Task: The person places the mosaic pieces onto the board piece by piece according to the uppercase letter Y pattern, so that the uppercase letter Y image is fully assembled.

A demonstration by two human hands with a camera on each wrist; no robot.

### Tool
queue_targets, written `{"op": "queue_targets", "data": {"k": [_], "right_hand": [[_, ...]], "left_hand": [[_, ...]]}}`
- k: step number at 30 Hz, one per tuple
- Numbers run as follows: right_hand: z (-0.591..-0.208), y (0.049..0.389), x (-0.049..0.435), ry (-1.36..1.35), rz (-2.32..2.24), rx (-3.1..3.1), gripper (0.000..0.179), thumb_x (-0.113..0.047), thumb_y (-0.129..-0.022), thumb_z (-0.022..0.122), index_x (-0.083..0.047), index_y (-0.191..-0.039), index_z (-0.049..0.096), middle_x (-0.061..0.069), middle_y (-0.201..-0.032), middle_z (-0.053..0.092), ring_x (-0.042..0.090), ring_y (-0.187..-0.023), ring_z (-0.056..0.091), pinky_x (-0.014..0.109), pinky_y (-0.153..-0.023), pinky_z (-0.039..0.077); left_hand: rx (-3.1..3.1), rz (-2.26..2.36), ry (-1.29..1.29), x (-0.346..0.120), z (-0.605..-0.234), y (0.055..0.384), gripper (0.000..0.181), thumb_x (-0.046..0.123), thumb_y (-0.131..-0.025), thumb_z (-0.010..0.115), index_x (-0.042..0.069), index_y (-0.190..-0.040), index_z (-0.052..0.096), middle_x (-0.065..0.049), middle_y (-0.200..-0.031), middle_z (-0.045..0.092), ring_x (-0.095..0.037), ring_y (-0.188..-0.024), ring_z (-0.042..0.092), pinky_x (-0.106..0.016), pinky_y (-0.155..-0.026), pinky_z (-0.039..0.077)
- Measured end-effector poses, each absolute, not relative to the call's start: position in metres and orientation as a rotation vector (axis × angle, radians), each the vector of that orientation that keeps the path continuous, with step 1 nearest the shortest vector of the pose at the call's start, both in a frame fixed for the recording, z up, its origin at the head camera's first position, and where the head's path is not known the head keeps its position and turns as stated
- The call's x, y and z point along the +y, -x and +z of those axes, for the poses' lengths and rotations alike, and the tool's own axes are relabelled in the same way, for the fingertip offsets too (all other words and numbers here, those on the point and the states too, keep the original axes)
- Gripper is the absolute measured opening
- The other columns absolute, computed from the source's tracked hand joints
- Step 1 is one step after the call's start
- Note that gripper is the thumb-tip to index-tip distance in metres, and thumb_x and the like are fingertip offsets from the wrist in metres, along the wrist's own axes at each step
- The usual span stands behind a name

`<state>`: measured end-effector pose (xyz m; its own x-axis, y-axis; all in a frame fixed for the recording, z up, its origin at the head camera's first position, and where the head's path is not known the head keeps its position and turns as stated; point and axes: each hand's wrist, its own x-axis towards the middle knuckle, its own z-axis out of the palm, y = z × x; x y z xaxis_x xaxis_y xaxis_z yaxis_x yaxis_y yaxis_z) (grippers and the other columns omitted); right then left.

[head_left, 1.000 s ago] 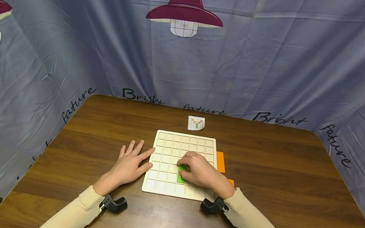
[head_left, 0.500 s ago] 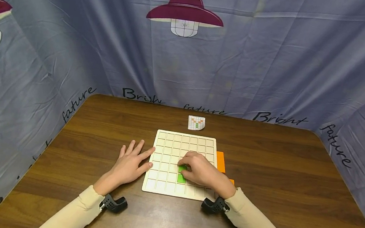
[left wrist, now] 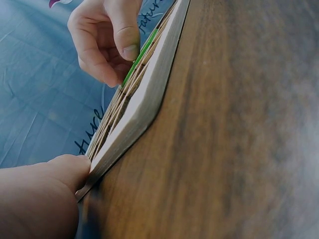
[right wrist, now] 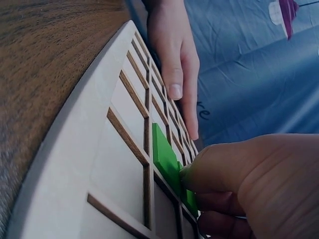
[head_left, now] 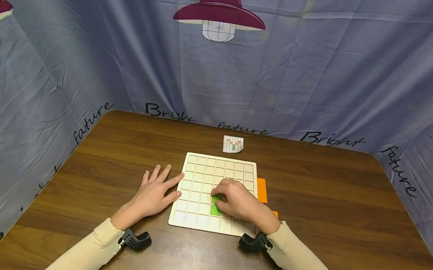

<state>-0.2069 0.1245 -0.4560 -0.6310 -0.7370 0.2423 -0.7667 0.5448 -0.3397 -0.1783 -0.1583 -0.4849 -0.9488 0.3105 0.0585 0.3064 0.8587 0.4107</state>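
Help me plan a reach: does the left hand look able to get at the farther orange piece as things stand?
Probably not straight across: the right hand, over the board, lies between the left hand and the farther orange piece. A detour beyond the right hand might work.

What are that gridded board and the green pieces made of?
The gridded board looks like pale, matte wood, perhaps plywood: its cut inner edges show darker brown. The green pieces could be painted wood or plastic; their colour is even, with no grain visible.
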Motion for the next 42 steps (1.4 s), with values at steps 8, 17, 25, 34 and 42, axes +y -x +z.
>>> {"op": "queue_targets", "data": {"k": [8, 17, 25, 34, 42], "right_hand": [[-0.4558, 0.2066, 0.1246, -1.319, 0.649, -2.689, 0.02, -0.003, -0.083, 0.074, -0.005, -0.102, 0.079, 0.006, -0.095, 0.074, 0.019, -0.088, 0.068, 0.034, -0.084, 0.056], [-0.4557, 0.207, 0.123, -1.313, 0.66, -2.69, 0.02, -0.002, -0.083, 0.073, -0.004, -0.102, 0.079, 0.006, -0.094, 0.074, 0.018, -0.087, 0.067, 0.033, -0.083, 0.056], [-0.4575, 0.2075, 0.1225, -1.307, 0.642, -2.692, 0.02, -0.002, -0.083, 0.073, -0.004, -0.103, 0.079, 0.006, -0.093, 0.073, 0.017, -0.086, 0.066, 0.032, -0.082, 0.056], [-0.4557, 0.206, 0.1221, -1.305, 0.644, -2.695, 0.021, -0.002, -0.084, 0.073, -0.003, -0.104, 0.078, 0.006, -0.094, 0.073, 0.016, -0.085, 0.065, 0.031, -0.082, 0.056], [-0.4538, 0.2058, 0.125, -1.294, 0.671, -2.701, 0.023, -0.002, -0.084, 0.07, -0.003, -0.106, 0.078, 0.006, -0.096, 0.073, 0.015, -0.085, 0.065, 0.032, -0.081, 0.056]], "left_hand": [[3.023, 0.668, -0.506, -0.1583, -0.4842, 0.1776, 0.056, 0.041, -0.103, 0.057, 0.022, -0.155, 0.047, -0.029, -0.164, 0.028, -0.057, -0.153, 0.015, -0.08, -0.115, 0.012], [3.018, 0.681, -0.502, -0.1581, -0.4821, 0.1769, 0.056, 0.04, -0.103, 0.057, 0.022, -0.155, 0.047, -0.029, -0.164, 0.027, -0.057, -0.153, 0.015, -0.08, -0.115, 0.012], [3.021, 0.669, -0.503, -0.1582, -0.4827, 0.1775, 0.056, 0.041, -0.103, 0.057, 0.021, -0.155, 0.047, -0.029, -0.164, 0.027, -0.057, -0.153, 0.015, -0.08, -0.115, 0.012], [3.019, 0.671, -0.503, -0.1584, -0.4829, 0.1779, 0.057, 0.041, -0.103, 0.057, 0.021, -0.155, 0.047, -0.029, -0.164, 0.027, -0.056, -0.153, 0.014, -0.08, -0.115, 0.011], [3.028, 0.665, -0.507, -0.1583, -0.4856, 0.1791, 0.056, 0.042, -0.103, 0.057, 0.022, -0.155, 0.047, -0.029, -0.164, 0.028, -0.057, -0.153, 0.015, -0.08, -0.115, 0.012]]}}
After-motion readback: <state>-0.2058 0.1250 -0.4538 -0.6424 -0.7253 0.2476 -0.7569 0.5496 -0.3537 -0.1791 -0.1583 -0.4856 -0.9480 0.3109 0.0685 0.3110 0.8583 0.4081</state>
